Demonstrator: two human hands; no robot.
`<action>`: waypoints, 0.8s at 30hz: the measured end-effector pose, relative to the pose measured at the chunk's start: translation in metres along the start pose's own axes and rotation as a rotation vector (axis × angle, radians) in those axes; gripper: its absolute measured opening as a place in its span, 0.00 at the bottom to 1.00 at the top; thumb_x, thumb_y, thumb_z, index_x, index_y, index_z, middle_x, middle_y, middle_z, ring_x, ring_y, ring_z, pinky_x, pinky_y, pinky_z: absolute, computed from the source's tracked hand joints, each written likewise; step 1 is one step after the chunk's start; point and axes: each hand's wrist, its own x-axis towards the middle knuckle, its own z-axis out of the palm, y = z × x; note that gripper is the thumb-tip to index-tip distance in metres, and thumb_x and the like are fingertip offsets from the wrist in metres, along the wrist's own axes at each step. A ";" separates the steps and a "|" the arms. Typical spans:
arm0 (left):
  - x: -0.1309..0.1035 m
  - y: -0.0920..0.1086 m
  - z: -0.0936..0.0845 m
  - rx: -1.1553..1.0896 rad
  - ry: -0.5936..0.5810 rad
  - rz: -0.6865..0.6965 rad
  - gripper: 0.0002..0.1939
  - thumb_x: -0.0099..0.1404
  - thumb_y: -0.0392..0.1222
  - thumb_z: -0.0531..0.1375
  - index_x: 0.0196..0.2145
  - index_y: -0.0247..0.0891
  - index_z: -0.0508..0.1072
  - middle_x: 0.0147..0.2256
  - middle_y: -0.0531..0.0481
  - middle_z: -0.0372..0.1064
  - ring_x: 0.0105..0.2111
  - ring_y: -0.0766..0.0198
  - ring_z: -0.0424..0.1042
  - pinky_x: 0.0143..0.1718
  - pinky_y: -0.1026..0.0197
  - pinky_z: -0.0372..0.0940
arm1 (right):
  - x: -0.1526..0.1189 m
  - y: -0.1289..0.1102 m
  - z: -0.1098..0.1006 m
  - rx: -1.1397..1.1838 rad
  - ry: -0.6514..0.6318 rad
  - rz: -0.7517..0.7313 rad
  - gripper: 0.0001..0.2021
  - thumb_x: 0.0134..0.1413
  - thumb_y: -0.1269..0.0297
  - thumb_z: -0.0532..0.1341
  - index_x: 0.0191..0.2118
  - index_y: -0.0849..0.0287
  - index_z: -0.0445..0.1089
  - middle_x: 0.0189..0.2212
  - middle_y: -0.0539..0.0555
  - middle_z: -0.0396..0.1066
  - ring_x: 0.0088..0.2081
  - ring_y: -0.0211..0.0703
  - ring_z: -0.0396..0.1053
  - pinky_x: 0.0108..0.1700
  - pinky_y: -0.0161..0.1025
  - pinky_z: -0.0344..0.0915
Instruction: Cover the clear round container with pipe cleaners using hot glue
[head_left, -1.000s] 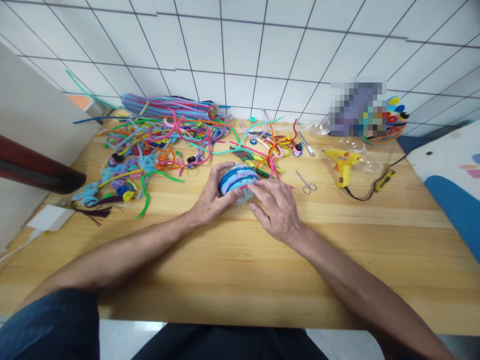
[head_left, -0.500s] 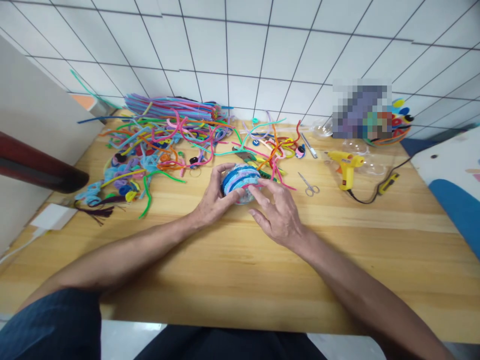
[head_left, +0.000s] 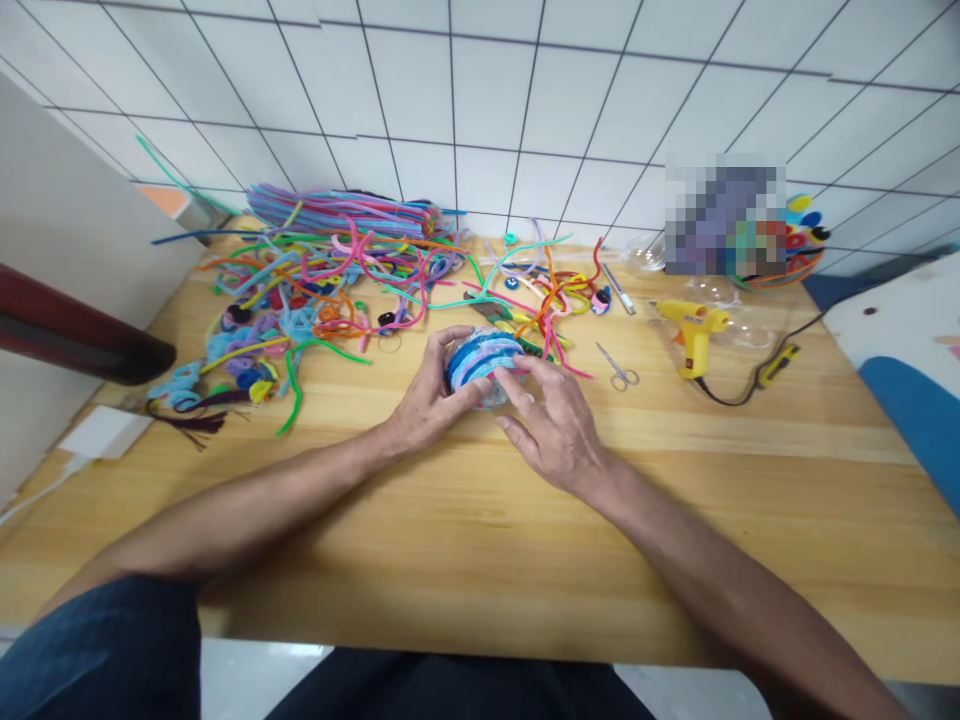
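A round ball [head_left: 484, 355] wrapped in blue, light blue and lilac fuzzy strips is at the middle of the wooden table [head_left: 480, 520]; its lower part looks clear. My left hand [head_left: 431, 395] grips it from the left, thumb across the near side and fingers round the far side. On the right, my right hand [head_left: 559, 420] has its fingers apart, with fingertips resting on the ball's right side near a bit of pink. The fingers hide part of the ball.
Tangled pipe cleaners [head_left: 300, 290] cover the back left. Small scissors [head_left: 619, 368], a yellow glue gun [head_left: 691, 335] with its cord and clear plastic balls [head_left: 746, 328] lie on the right. A dark red cylinder [head_left: 82, 330] juts in at the left.
The ball has turned slightly in my left hand, and less pink shows between the hands. My hands have barely shifted.
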 end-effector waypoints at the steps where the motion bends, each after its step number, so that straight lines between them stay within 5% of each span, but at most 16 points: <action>1: 0.000 0.000 0.000 -0.005 -0.001 -0.001 0.34 0.76 0.57 0.69 0.68 0.47 0.57 0.71 0.37 0.63 0.68 0.48 0.72 0.69 0.41 0.72 | 0.000 0.000 0.000 0.012 0.015 0.005 0.34 0.74 0.65 0.64 0.80 0.53 0.58 0.67 0.69 0.71 0.67 0.64 0.73 0.65 0.63 0.76; 10: -0.003 -0.007 -0.001 0.085 -0.002 0.067 0.36 0.73 0.55 0.71 0.69 0.47 0.59 0.70 0.37 0.61 0.70 0.44 0.68 0.73 0.37 0.67 | 0.009 0.012 -0.001 0.202 0.220 0.169 0.10 0.74 0.71 0.64 0.53 0.52 0.79 0.43 0.55 0.82 0.47 0.50 0.81 0.52 0.49 0.79; 24: -0.002 -0.003 0.000 0.132 -0.021 0.137 0.35 0.74 0.55 0.71 0.69 0.48 0.60 0.70 0.37 0.60 0.72 0.43 0.66 0.75 0.36 0.64 | 0.019 0.004 -0.007 0.487 0.123 0.408 0.02 0.69 0.65 0.68 0.41 0.52 0.76 0.34 0.49 0.79 0.34 0.42 0.75 0.40 0.41 0.74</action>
